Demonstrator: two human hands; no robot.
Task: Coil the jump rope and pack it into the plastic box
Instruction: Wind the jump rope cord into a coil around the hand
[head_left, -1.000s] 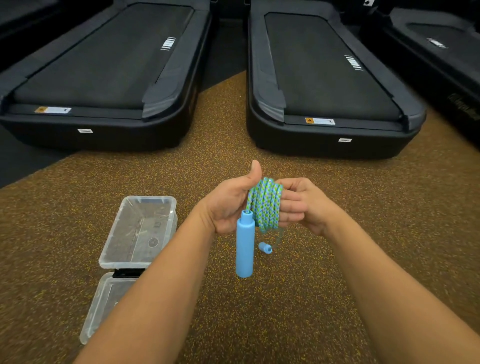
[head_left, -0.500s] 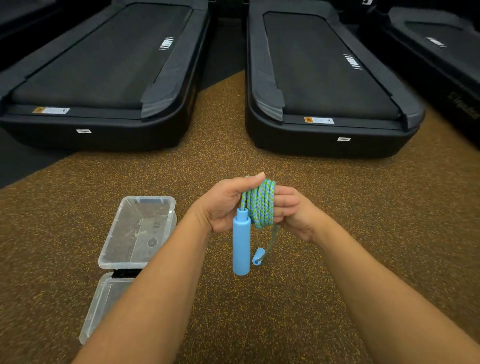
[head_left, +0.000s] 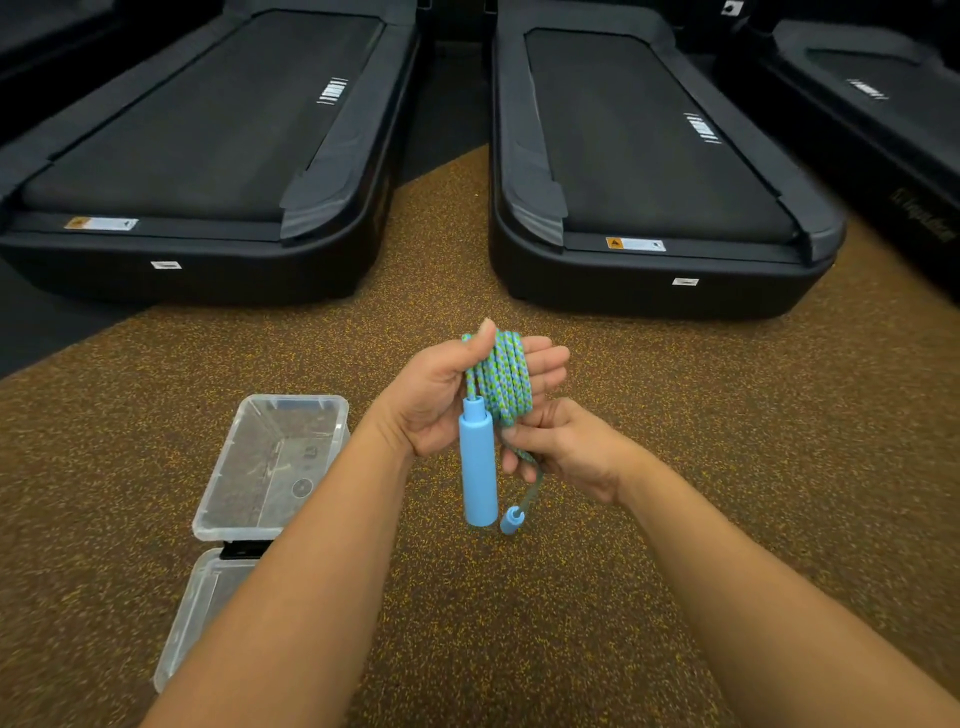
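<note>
Speckled brown rubber floor (head_left: 675, 415), black treadmills (head_left: 208, 156) behind. Clear rectangular plastic box (head_left: 291, 399): open-topped, floor visible through base. Jump rope (head_left: 504, 379), braided blue-green: coiled round left hand (head_left: 431, 405), thumb clamping; right hand (head_left: 571, 447) pinches its tail.

One green-and-blue braided jump rope (head_left: 506, 379), with one long light-blue cylindrical plastic handle (head_left: 478, 467) and one small blue end piece (head_left: 511, 519). Two bare hands: left hand (head_left: 431, 400), right hand (head_left: 571, 452). At eight o'clock, one clear rectangular plastic box (head_left: 291, 399) and one clear lid (head_left: 192, 613). Three black treadmills: left treadmill (head_left: 208, 156) at eleven o'clock, middle treadmill (head_left: 649, 156) at one, far treadmill (head_left: 883, 104) at two.
</note>
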